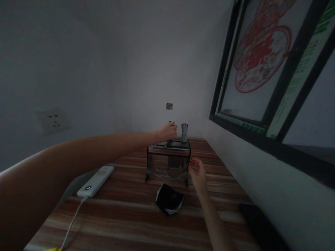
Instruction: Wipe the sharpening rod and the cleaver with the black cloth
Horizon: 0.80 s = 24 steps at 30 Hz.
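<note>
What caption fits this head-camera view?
Left hand above a clear, black-edged rectangular box on a striped brown table, right hand at the box's side.

Nothing is reading clearly – no word, brand or number – though rows of green lettering are running along the pale protective strip (293, 82) on the dark-framed glass window (285, 75) at the right, the characters blurring past reading. On the long white plastic device (96, 179) with rounded corners, a small tan label (104, 172) is sitting near the far end, its print too tiny to make out. The folded black pouch with pale edges (170, 198) is bearing a faint round mark – too dim to decipher.
</note>
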{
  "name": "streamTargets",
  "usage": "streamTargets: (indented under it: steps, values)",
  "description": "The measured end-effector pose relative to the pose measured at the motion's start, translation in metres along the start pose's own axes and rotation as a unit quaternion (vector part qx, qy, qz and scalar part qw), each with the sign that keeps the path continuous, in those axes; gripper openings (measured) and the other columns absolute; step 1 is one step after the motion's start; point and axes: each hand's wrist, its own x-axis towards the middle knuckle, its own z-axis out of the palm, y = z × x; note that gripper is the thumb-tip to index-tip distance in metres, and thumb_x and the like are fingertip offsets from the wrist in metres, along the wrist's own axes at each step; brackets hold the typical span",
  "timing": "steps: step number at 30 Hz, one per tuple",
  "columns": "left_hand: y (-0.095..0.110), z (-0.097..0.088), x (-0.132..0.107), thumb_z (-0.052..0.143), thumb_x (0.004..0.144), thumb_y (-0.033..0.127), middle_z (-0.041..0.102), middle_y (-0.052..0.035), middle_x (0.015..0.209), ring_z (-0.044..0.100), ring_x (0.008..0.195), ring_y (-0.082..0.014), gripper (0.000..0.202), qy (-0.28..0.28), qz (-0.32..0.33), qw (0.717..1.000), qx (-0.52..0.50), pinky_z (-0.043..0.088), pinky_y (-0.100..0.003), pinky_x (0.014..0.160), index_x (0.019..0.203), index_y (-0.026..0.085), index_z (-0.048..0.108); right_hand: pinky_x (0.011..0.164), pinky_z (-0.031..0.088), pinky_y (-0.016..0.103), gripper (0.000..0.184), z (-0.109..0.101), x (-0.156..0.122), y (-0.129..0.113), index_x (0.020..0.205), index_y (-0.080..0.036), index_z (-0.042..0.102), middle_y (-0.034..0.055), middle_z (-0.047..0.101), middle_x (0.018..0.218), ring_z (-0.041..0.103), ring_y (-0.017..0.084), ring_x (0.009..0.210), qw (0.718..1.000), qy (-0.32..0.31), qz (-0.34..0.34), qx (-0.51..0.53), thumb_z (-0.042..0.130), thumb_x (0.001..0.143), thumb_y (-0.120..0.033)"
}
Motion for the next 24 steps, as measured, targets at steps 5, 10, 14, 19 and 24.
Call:
streamTargets:
  steps: [5, 10, 14, 19, 24]
  values:
    - [0.0069, 0.0012, -0.0012, 0.061, 0.078, 0.011, 0.069, -0.0083, 0.081, 0.056, 0.084, -0.0207, 0.006, 0.004, 0.002, 1.000, -0.003, 0.032, -0.031, 0.074, 0.078, 0.014, 0.066, 0.063, 0.050, 0.032, 0.024, 0.0003, 0.0002, -0.0012, 0.094, -0.021, 0.053, 0.0040, 0.058, 0.083, 0.058, 0.019, 0.074, 1.000, 0.006, -0.001, 0.003, 0.056, 0.070, -0.025]
    - [0.0081, 0.0053, -0.0004, 0.060, 0.079, 0.011, 0.069, -0.0088, 0.082, 0.056, 0.083, -0.0203, 0.007, 0.007, -0.004, 1.000, -0.010, 0.033, -0.032, 0.073, 0.077, 0.014, 0.066, 0.066, 0.049, 0.033, 0.025, 0.0000, -0.0001, -0.0028, 0.095, -0.021, 0.054, 0.0038, 0.058, 0.084, 0.057, 0.019, 0.074, 1.000, 0.004, 0.003, 0.001, 0.056, 0.070, -0.024]
    - [0.0092, 0.0049, 0.0009, 0.060, 0.078, 0.010, 0.069, -0.0094, 0.082, 0.057, 0.082, -0.0207, 0.007, 0.012, -0.008, 1.000, -0.017, 0.033, -0.032, 0.074, 0.076, 0.014, 0.066, 0.066, 0.049, 0.033, 0.025, -0.0002, 0.0005, -0.0014, 0.094, -0.020, 0.054, 0.0036, 0.058, 0.083, 0.057, 0.019, 0.074, 1.000, 0.003, 0.004, -0.001, 0.055, 0.069, -0.023]
    - [0.0099, 0.0008, 0.0016, 0.061, 0.077, 0.009, 0.068, -0.0096, 0.081, 0.056, 0.083, -0.0218, 0.006, 0.021, -0.010, 0.999, -0.027, 0.033, -0.032, 0.072, 0.075, 0.013, 0.065, 0.065, 0.049, 0.033, 0.026, -0.0003, 0.0005, 0.0011, 0.095, -0.020, 0.054, 0.0041, 0.058, 0.084, 0.057, 0.019, 0.075, 1.000, -0.004, 0.004, -0.001, 0.054, 0.069, -0.021]
    - [0.0099, -0.0019, 0.0012, 0.061, 0.077, 0.009, 0.068, -0.0105, 0.081, 0.056, 0.082, -0.0220, 0.006, 0.020, -0.007, 0.999, -0.029, 0.033, -0.033, 0.073, 0.075, 0.012, 0.065, 0.066, 0.049, 0.033, 0.024, -0.0002, 0.0000, 0.0001, 0.093, -0.020, 0.054, 0.0042, 0.059, 0.084, 0.057, 0.019, 0.076, 1.000, -0.007, 0.003, -0.002, 0.054, 0.070, -0.021]
